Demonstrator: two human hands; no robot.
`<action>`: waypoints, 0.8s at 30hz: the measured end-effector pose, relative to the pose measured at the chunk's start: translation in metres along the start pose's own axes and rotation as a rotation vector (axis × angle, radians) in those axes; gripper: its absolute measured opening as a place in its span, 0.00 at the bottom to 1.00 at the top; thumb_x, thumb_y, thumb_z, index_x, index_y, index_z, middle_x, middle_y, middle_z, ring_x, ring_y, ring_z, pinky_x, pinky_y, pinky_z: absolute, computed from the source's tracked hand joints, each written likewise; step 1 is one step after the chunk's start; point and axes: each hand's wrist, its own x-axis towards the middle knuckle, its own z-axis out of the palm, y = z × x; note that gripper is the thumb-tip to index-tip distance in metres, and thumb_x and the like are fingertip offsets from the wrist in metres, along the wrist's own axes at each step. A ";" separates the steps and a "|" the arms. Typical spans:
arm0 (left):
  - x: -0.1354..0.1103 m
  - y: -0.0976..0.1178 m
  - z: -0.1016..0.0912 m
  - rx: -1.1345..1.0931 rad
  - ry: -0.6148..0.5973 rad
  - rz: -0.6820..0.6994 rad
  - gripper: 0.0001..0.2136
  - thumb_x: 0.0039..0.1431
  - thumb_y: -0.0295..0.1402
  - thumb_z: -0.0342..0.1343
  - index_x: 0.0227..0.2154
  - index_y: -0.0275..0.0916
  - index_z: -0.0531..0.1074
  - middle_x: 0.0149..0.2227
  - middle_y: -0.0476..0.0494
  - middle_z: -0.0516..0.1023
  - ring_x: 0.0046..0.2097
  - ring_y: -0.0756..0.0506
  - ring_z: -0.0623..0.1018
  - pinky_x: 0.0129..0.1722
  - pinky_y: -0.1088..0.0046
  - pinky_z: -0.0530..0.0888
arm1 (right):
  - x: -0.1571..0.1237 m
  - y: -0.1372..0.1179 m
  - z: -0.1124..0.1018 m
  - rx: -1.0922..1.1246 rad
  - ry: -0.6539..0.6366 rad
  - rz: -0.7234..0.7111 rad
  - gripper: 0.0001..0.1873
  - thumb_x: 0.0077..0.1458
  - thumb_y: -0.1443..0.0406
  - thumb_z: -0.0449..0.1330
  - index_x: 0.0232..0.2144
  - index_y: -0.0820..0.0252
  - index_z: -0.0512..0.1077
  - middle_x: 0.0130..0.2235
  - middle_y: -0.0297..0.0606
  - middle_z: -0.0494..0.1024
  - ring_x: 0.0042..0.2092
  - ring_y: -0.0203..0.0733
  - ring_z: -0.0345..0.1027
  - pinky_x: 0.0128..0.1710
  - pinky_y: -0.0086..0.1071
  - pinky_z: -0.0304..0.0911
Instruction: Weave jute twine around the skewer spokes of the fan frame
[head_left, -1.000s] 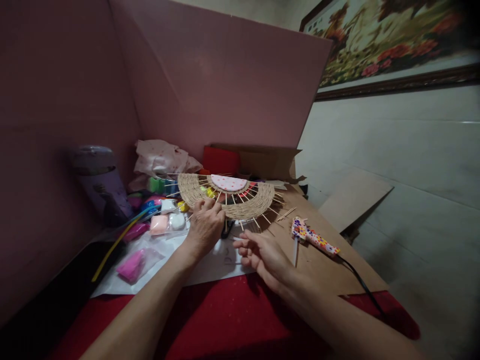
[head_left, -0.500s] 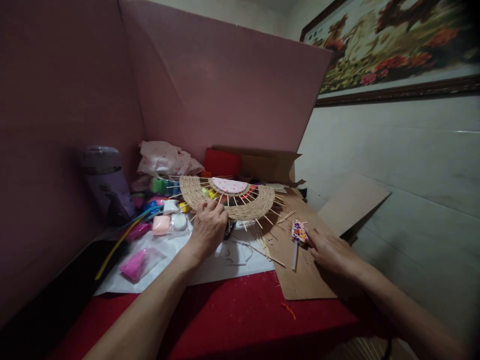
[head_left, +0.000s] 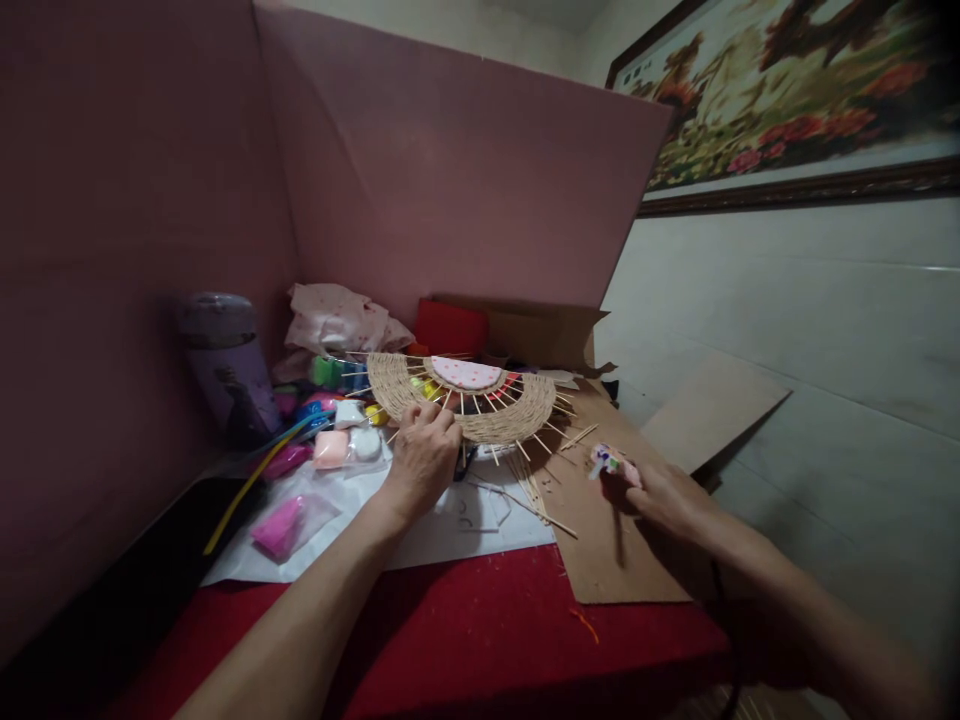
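A brown cardboard sheet is lying to the right of the woven half-disc. The left hand is gripping the half-disc's lower rim, fingers curled shut on it. Well right of the half-disc, the right hand is closing its fingers around a flowered glue gun. Loose sticks are lying just below the half-disc.

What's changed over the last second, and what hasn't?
The right hand swung rightward from beside the left hand to the flower-patterned glue gun, closed on it and tipped it up off the brown cardboard sheet. The left hand stayed on the half-round woven twine-and-stick piece.
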 end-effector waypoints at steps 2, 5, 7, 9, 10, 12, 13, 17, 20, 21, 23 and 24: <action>0.000 0.000 0.000 -0.002 0.003 -0.002 0.09 0.57 0.26 0.47 0.25 0.37 0.71 0.31 0.40 0.73 0.39 0.41 0.68 0.41 0.60 0.62 | -0.007 -0.010 -0.014 0.262 0.022 0.076 0.03 0.46 0.67 0.53 0.24 0.58 0.67 0.23 0.36 0.69 0.26 0.39 0.60 0.26 0.31 0.50; 0.000 0.001 0.001 -0.007 0.004 -0.006 0.09 0.56 0.26 0.47 0.25 0.37 0.71 0.31 0.40 0.73 0.39 0.41 0.68 0.41 0.60 0.62 | -0.020 -0.035 -0.032 0.750 -0.056 0.235 0.08 0.43 0.62 0.57 0.20 0.56 0.61 0.16 0.28 0.58 0.18 0.33 0.49 0.19 0.30 0.45; 0.000 0.001 0.001 -0.010 0.003 -0.009 0.09 0.56 0.26 0.47 0.25 0.37 0.71 0.31 0.40 0.73 0.39 0.41 0.68 0.41 0.60 0.62 | -0.028 -0.053 -0.038 0.997 -0.177 0.264 0.11 0.40 0.62 0.60 0.20 0.56 0.60 0.16 0.26 0.57 0.17 0.30 0.47 0.17 0.28 0.41; 0.000 0.001 0.001 -0.014 -0.002 -0.011 0.09 0.56 0.26 0.47 0.26 0.37 0.71 0.31 0.40 0.73 0.39 0.41 0.68 0.41 0.60 0.61 | -0.033 -0.069 -0.038 1.116 -0.264 0.211 0.11 0.41 0.62 0.61 0.21 0.57 0.61 0.16 0.26 0.58 0.17 0.28 0.47 0.16 0.26 0.41; 0.000 0.001 0.001 -0.018 -0.005 -0.013 0.09 0.56 0.26 0.47 0.26 0.37 0.71 0.32 0.40 0.73 0.39 0.41 0.68 0.41 0.60 0.61 | -0.035 -0.076 -0.037 1.152 -0.314 0.177 0.10 0.42 0.62 0.61 0.20 0.58 0.61 0.16 0.26 0.59 0.17 0.28 0.47 0.16 0.26 0.41; 0.000 0.001 0.001 -0.025 -0.013 -0.017 0.09 0.56 0.26 0.47 0.26 0.37 0.71 0.32 0.40 0.73 0.39 0.41 0.68 0.41 0.61 0.61 | -0.034 -0.090 -0.033 1.187 -0.409 0.110 0.09 0.45 0.61 0.58 0.20 0.59 0.63 0.15 0.27 0.60 0.15 0.27 0.47 0.14 0.25 0.42; 0.000 0.001 0.001 -0.028 -0.017 -0.020 0.09 0.57 0.26 0.47 0.26 0.37 0.71 0.33 0.40 0.74 0.39 0.41 0.68 0.41 0.61 0.61 | -0.033 -0.096 -0.032 1.186 -0.448 0.080 0.09 0.46 0.61 0.57 0.20 0.60 0.65 0.14 0.28 0.60 0.15 0.27 0.48 0.13 0.25 0.43; 0.000 0.001 0.001 -0.025 -0.032 -0.029 0.09 0.57 0.26 0.47 0.27 0.37 0.71 0.33 0.40 0.73 0.39 0.41 0.68 0.41 0.61 0.61 | -0.025 -0.118 -0.029 1.109 -0.525 -0.021 0.11 0.49 0.62 0.54 0.20 0.62 0.67 0.13 0.28 0.60 0.15 0.29 0.52 0.13 0.24 0.47; 0.000 0.001 0.001 -0.021 -0.048 -0.030 0.08 0.57 0.26 0.47 0.27 0.37 0.71 0.34 0.40 0.73 0.39 0.41 0.68 0.40 0.61 0.61 | -0.017 -0.129 -0.024 1.022 -0.441 -0.016 0.10 0.48 0.64 0.55 0.18 0.61 0.64 0.15 0.29 0.62 0.16 0.28 0.53 0.14 0.24 0.47; -0.001 0.001 0.001 -0.022 -0.054 -0.031 0.08 0.57 0.27 0.47 0.28 0.37 0.71 0.34 0.40 0.73 0.39 0.41 0.68 0.39 0.61 0.62 | -0.015 -0.131 -0.021 1.011 -0.411 -0.007 0.10 0.48 0.64 0.56 0.18 0.60 0.62 0.15 0.29 0.62 0.17 0.28 0.52 0.14 0.24 0.47; -0.001 0.001 0.002 -0.024 -0.063 -0.035 0.08 0.57 0.27 0.47 0.28 0.37 0.71 0.34 0.41 0.73 0.39 0.41 0.69 0.39 0.62 0.62 | -0.012 -0.133 -0.016 1.020 -0.376 -0.010 0.11 0.48 0.62 0.55 0.19 0.59 0.60 0.16 0.29 0.62 0.17 0.29 0.51 0.15 0.25 0.46; -0.001 0.001 0.002 -0.026 -0.066 -0.035 0.08 0.58 0.27 0.47 0.28 0.37 0.71 0.34 0.41 0.73 0.38 0.41 0.69 0.38 0.62 0.62 | -0.012 -0.134 -0.014 1.029 -0.369 -0.020 0.11 0.49 0.61 0.55 0.20 0.58 0.60 0.16 0.29 0.62 0.17 0.29 0.51 0.14 0.26 0.46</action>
